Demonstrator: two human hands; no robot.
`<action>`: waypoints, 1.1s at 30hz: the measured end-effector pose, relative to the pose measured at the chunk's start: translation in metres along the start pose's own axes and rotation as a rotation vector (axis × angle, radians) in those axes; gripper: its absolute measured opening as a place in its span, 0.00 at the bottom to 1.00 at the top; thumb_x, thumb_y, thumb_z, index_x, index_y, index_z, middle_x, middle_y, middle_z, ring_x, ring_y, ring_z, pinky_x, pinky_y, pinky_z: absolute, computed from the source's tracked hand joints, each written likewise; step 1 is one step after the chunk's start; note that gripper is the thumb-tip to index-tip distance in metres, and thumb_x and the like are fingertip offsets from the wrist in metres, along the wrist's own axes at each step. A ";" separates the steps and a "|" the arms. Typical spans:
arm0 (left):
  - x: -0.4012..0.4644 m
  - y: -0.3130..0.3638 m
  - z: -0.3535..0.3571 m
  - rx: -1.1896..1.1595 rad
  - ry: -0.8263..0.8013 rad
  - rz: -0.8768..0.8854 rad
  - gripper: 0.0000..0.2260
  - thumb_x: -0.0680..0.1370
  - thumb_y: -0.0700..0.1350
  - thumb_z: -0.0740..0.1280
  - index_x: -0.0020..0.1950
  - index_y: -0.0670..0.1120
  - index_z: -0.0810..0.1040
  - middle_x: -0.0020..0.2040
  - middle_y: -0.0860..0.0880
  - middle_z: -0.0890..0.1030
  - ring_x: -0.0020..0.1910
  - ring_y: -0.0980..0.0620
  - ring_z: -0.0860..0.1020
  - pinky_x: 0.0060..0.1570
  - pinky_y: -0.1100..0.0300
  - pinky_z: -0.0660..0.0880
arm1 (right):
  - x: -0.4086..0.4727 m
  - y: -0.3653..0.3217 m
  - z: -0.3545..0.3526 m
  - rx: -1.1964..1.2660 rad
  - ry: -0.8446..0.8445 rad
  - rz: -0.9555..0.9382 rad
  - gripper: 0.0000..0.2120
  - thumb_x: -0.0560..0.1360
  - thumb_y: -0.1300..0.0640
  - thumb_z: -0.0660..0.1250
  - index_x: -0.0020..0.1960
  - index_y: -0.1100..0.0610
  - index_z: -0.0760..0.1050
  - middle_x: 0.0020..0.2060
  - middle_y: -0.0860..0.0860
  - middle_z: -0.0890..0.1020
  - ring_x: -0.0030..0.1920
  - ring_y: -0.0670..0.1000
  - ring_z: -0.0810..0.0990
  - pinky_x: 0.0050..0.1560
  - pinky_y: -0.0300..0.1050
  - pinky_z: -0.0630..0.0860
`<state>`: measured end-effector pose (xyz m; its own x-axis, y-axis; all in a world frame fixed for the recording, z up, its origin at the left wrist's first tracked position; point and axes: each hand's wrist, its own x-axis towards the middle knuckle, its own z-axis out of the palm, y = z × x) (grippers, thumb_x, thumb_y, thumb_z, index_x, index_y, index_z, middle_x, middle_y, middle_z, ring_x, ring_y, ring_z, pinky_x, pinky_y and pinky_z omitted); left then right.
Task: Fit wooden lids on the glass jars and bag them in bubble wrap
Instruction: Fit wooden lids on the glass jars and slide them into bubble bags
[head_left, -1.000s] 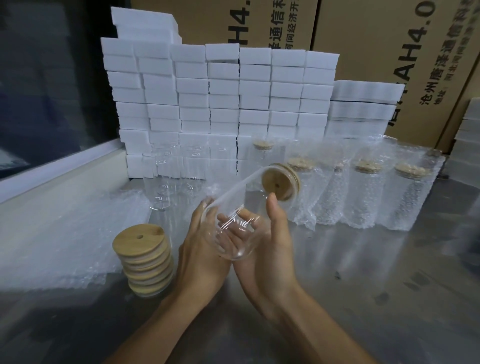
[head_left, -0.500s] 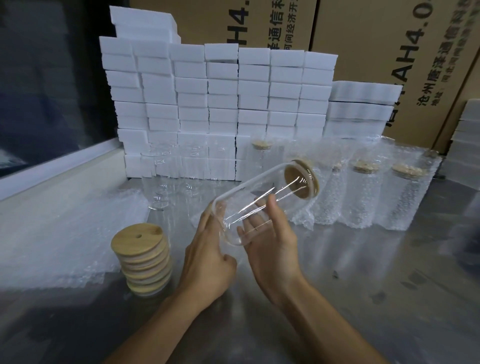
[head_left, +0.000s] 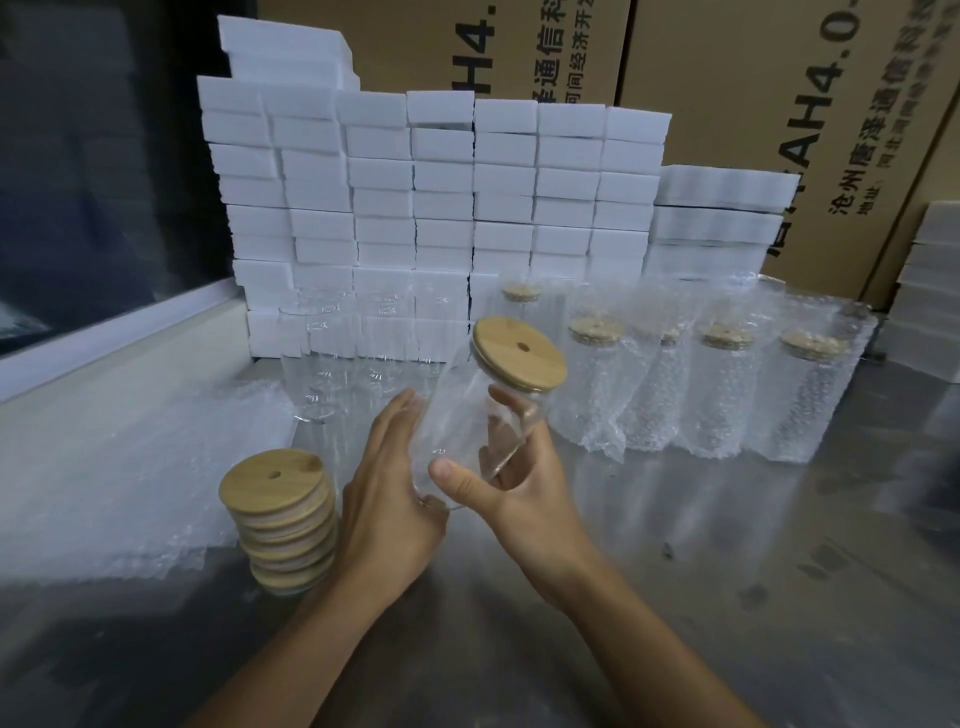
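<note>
A clear glass jar (head_left: 470, 415) with a round wooden lid (head_left: 518, 353) on top is held nearly upright above the steel table. My right hand (head_left: 524, 483) grips its lower body, thumb in front and fingers behind the glass. My left hand (head_left: 387, 488) rests against the jar's left side with straight fingers. A stack of wooden lids (head_left: 283, 519) stands to the left of my hands. Flat bubble wrap bags (head_left: 119, 467) lie further left. Several bagged, lidded jars (head_left: 722, 389) stand in a row at the right.
Bare glass jars (head_left: 332, 364) stand behind my hands in front of a wall of white foam blocks (head_left: 426, 197). Cardboard boxes (head_left: 779, 104) rise at the back. More white blocks (head_left: 935, 291) sit at the far right. The steel table (head_left: 727, 571) stretches to the right and front.
The jar has swung from lying tilted with its lid pointing away to nearly upright. My right hand shifted its hold round the lower body, and my left hand stayed beside it.
</note>
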<state>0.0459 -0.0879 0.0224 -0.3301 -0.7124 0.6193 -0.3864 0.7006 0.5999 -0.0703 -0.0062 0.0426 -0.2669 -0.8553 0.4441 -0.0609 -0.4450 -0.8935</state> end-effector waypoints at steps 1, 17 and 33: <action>0.001 0.000 0.000 0.004 0.006 -0.008 0.35 0.71 0.38 0.73 0.75 0.50 0.64 0.75 0.53 0.65 0.71 0.60 0.64 0.60 0.78 0.61 | 0.001 0.002 0.000 -0.017 -0.001 -0.013 0.32 0.71 0.71 0.75 0.69 0.56 0.67 0.62 0.48 0.82 0.64 0.48 0.81 0.60 0.42 0.79; 0.008 0.001 -0.003 0.051 -0.044 -0.061 0.36 0.64 0.33 0.69 0.72 0.49 0.68 0.71 0.51 0.69 0.69 0.53 0.69 0.62 0.55 0.72 | -0.001 -0.010 0.000 0.153 -0.148 0.162 0.57 0.60 0.27 0.75 0.75 0.63 0.64 0.71 0.59 0.74 0.73 0.54 0.72 0.75 0.48 0.66; -0.007 0.017 -0.003 0.055 -0.004 0.105 0.38 0.68 0.31 0.69 0.76 0.46 0.63 0.77 0.53 0.63 0.67 0.53 0.68 0.54 0.52 0.77 | 0.003 0.003 -0.007 0.006 0.108 0.296 0.39 0.67 0.66 0.80 0.74 0.60 0.66 0.59 0.53 0.84 0.57 0.49 0.85 0.58 0.42 0.81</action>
<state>0.0438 -0.0708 0.0299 -0.3747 -0.6353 0.6753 -0.3960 0.7682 0.5030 -0.0780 -0.0081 0.0404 -0.3727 -0.9149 0.1548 0.0407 -0.1828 -0.9823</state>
